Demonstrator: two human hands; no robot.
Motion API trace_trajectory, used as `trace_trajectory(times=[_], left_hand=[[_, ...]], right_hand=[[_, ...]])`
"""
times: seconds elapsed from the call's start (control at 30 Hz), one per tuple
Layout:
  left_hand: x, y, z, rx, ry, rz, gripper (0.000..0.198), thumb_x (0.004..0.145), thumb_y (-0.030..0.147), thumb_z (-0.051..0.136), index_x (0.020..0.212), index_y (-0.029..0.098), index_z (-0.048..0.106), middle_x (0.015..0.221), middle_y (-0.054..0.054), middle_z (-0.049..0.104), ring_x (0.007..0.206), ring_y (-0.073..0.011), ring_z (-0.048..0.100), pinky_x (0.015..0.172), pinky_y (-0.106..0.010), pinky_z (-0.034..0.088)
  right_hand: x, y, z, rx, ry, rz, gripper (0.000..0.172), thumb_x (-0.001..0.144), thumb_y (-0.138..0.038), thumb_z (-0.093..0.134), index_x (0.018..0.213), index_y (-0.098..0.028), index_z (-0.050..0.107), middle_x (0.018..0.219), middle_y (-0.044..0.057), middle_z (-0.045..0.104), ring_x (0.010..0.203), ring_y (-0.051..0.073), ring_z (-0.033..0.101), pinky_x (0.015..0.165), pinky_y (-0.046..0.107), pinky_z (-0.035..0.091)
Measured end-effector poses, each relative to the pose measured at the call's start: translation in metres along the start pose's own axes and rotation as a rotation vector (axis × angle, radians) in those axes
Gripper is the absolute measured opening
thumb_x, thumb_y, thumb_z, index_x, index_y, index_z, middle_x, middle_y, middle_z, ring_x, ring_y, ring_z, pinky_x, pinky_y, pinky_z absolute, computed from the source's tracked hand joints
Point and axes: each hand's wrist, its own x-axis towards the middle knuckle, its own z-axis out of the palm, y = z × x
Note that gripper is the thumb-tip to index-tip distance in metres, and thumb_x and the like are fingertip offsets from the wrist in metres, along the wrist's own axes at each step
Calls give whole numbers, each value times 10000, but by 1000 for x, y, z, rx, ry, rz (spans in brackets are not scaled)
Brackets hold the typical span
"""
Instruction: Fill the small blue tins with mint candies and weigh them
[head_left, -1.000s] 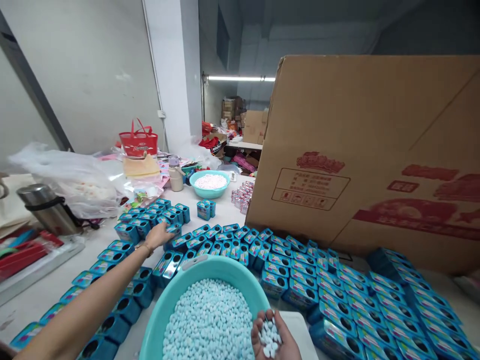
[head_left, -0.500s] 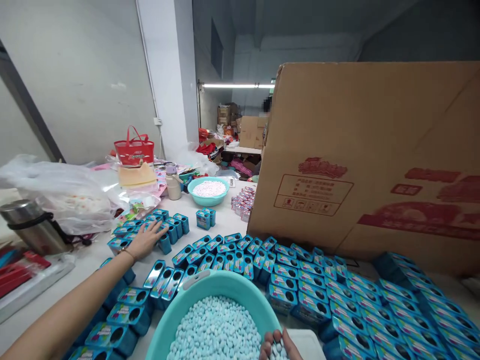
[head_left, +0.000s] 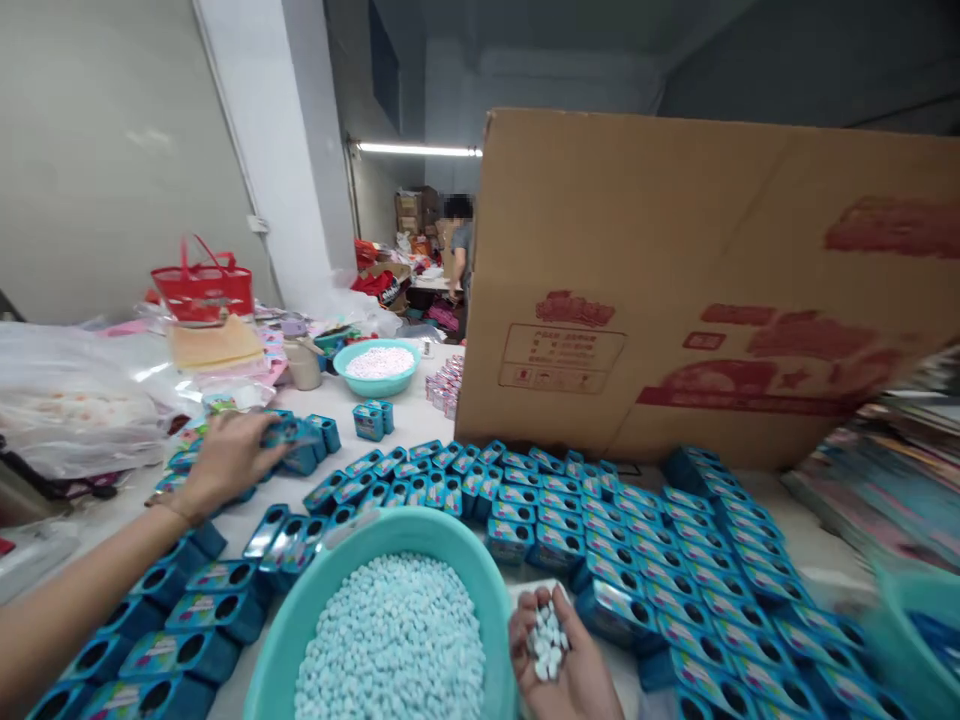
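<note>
My left hand (head_left: 234,458) reaches to the small blue boxes at the left, its thumb and fingers closed around one blue box (head_left: 298,446), which is blurred. My right hand (head_left: 559,655) is cupped palm up at the right rim of a turquoise basin (head_left: 491,570). In its curled fingers lies a small heap of pale blue candies (head_left: 549,642). More of the same pellet-like candies (head_left: 397,640) fill the basin. Blue boxes with round holes on top (head_left: 611,550) stand in tight rows to the right, and others (head_left: 199,650) to the left of the basin.
A big cardboard box (head_left: 570,240) walls off the back right. Behind the rows sit a smaller basin of pale pieces (head_left: 379,365) and a red bag (head_left: 202,290). Another turquoise basin (head_left: 911,620) stands at the right edge. A person (head_left: 460,250) is in the background.
My view has turned to the right. The left hand, spread over the boxes before, now grips one. My right hand has come further into view, palm up with the candies.
</note>
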Motion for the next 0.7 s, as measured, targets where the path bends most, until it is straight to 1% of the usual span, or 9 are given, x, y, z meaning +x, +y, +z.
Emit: trace_trajectory(times=[0.07,0.17,0.23,0.3,0.4,0.47,0.57,0.63,0.7], left_hand=[[10,58,-33,-152,157,14,534,771,610,555,1080,175,576,1016,-33,651,1007,-252,595,1080,-458,305],[13,168,-74,-415,199,169,505,745,613,602,1038,203,594,972,-10,659,951,-213,602,1112,-478,261],[3,244,-88,-552,130,342,445,746,579,625,1011,223,611,917,4,677,883,-202,617,1135,-521,179],[-12,310,-87,-614,-2,452,372,756,553,628,956,240,622,906,0,678,893,-210,617,1136,-539,141],[-35,382,-57,-588,-163,547,290,770,500,625,853,222,619,811,-26,673,877,-236,621,1125,-571,120],[-46,409,-29,-530,-237,561,266,775,465,623,820,203,619,768,-51,674,863,-257,628,1112,-585,135],[-57,424,-1,-449,-347,546,316,762,470,634,903,187,639,839,-105,703,935,-308,629,1095,-602,157],[-60,414,1,-434,-351,494,609,712,560,657,1166,162,574,1112,-181,670,1136,-373,552,1092,-615,156],[-62,388,-12,-441,-257,386,947,671,662,642,1397,127,356,1394,-229,472,1322,-412,374,1105,-623,120]], right_hand=[[-20,-22,4,61,-44,-147,143,722,-170,711,762,-162,574,714,-23,588,585,66,539,545,191,486],[-46,-55,1,86,-66,-351,112,780,-196,644,777,-178,534,706,-37,549,545,51,475,495,167,436],[-61,-75,-9,84,-77,-453,103,799,-208,618,796,-188,518,708,-44,538,531,49,451,476,165,414],[-74,-90,-23,94,-91,-524,102,806,-215,607,809,-193,507,700,-52,525,514,49,432,455,165,389],[-92,-105,-43,100,-132,-593,114,806,-214,604,811,-196,492,669,-69,490,488,43,411,435,161,347],[-100,-111,-52,84,-158,-626,127,803,-211,609,804,-198,482,644,-80,464,470,38,395,423,157,322],[-106,-115,-59,89,-161,-645,128,815,-222,601,798,-200,477,603,-90,425,450,42,373,403,157,291],[-106,-117,-59,103,-147,-633,109,832,-222,576,798,-200,475,588,-91,408,444,47,362,395,160,280],[-103,-117,-57,97,-139,-619,100,844,-218,556,796,-202,470,580,-93,397,442,49,354,395,160,277]])
